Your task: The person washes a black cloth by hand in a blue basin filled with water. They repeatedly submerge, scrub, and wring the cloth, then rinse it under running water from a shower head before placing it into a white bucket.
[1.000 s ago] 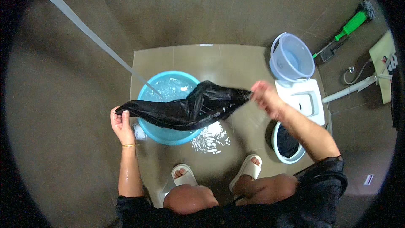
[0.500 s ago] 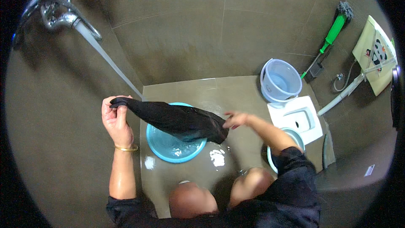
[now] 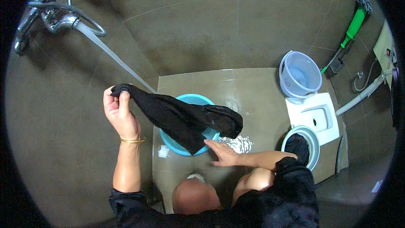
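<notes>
A long piece of black cloth [image 3: 175,112], seemingly a wet garment, stretches over the light blue basin [image 3: 172,147]. My left hand [image 3: 121,112], raised at the left, pinches one end between thumb and fingers. From there the cloth slants down to the right, its far end bunched past the basin's rim and one corner hanging over the near side. My right hand [image 3: 223,154] is beside that corner, fingers outstretched and holding nothing; whether the fingertips touch the basin's rim I cannot tell. Most of the basin's inside is covered by the cloth.
Water streams from a wall tap [image 3: 65,21] at upper left. To the right are a pale bucket [image 3: 301,74], a white squat toilet [image 3: 327,133] and a second basin [image 3: 314,150] with dark cloth inside. A green-handled brush [image 3: 356,23] hangs on the wall.
My right hand has come off the cloth's right end and moved nearer to me, below the basin. The cloth has spread wider, one corner dropping. My left hand keeps its pinch.
</notes>
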{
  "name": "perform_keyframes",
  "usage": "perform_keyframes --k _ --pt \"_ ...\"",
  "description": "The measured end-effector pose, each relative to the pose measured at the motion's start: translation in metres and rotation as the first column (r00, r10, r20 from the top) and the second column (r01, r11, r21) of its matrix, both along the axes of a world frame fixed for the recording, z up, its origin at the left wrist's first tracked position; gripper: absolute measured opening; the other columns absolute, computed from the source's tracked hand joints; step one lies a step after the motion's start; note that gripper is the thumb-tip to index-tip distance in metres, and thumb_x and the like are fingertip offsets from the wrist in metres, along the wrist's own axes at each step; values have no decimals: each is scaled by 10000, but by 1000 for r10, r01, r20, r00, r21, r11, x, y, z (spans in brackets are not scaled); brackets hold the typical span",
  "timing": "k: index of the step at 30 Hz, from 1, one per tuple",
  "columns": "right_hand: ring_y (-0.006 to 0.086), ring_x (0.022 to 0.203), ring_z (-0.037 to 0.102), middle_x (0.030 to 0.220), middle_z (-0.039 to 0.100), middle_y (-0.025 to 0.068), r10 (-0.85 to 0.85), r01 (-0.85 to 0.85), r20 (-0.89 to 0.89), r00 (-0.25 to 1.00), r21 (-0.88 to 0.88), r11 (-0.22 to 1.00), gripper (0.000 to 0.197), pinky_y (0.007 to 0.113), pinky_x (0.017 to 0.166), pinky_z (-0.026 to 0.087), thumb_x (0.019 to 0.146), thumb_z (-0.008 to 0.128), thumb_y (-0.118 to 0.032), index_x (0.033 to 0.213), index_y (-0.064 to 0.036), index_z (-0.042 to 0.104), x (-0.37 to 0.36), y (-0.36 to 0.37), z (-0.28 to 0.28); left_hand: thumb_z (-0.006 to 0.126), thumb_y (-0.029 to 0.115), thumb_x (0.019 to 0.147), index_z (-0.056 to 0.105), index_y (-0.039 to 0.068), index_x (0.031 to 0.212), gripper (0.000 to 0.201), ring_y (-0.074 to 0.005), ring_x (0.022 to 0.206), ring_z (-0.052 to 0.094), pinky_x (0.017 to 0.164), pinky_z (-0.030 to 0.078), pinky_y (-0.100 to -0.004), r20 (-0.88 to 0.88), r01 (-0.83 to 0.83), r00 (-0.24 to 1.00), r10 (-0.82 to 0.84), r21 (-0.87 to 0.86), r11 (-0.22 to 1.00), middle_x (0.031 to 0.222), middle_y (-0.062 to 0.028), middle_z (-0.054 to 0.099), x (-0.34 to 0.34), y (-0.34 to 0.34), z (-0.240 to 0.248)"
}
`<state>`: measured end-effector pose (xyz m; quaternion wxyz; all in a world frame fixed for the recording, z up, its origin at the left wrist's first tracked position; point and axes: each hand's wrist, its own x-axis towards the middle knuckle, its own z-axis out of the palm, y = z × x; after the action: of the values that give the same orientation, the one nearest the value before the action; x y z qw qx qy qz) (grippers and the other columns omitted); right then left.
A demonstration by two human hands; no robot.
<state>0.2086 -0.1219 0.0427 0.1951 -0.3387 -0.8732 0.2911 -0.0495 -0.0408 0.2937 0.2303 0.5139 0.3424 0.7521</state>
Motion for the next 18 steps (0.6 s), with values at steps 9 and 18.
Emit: perform_keyframes --k 9,18 --pt "276 945 510 1008 520 167 -520 328 -205 830 -574 750 597 358 831 426 639 800 -359 1042 0 547 -60 30 -64 582 12 831 520 40 938 127 -105 780 536 741 442 -243 -75 -38 997 35 -40 998 850 -27 578 9 11 -2" --pt "199 908 537 934 544 88 -538 501 -512 670 -222 836 188 288 813 428 763 649 -41 934 4 586 104 96 44 576 -16 806 518 52 925 149 -66 760 489 706 427 -220 -336 -202 935 115 -239 950 823 19 521 -59 -31 -34"
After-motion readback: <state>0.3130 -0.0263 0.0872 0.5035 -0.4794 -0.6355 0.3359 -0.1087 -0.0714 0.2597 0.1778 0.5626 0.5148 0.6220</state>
